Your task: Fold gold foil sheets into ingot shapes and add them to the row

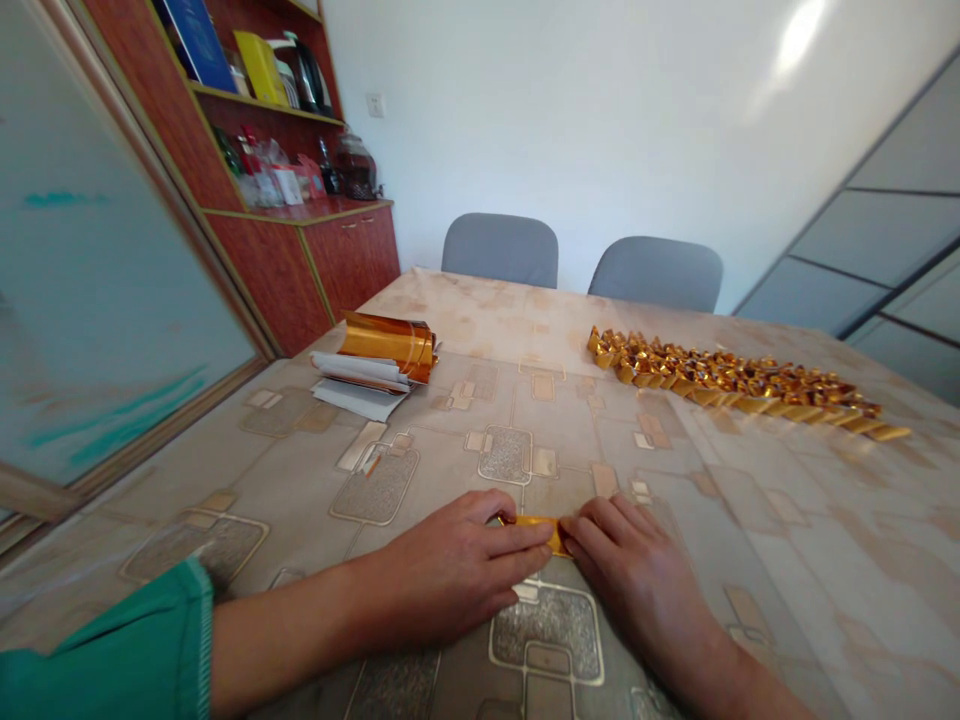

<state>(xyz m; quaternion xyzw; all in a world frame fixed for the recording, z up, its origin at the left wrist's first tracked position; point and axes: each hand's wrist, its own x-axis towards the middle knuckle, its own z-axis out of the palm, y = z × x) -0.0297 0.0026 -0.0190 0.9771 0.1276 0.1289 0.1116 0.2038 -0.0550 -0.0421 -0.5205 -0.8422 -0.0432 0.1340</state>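
Two bare hands rest on the patterned tablecloth, fingers held together. The left hand and right hand press a small gold foil strip between them. Far left, a curled gold foil sheaf sits on white paper; far right lies a long row of folded gold foil pieces.

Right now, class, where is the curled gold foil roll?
In the head view, the curled gold foil roll sits toward the table's far left, on a stack of white papers, with the row of folded gold pieces off to its right.
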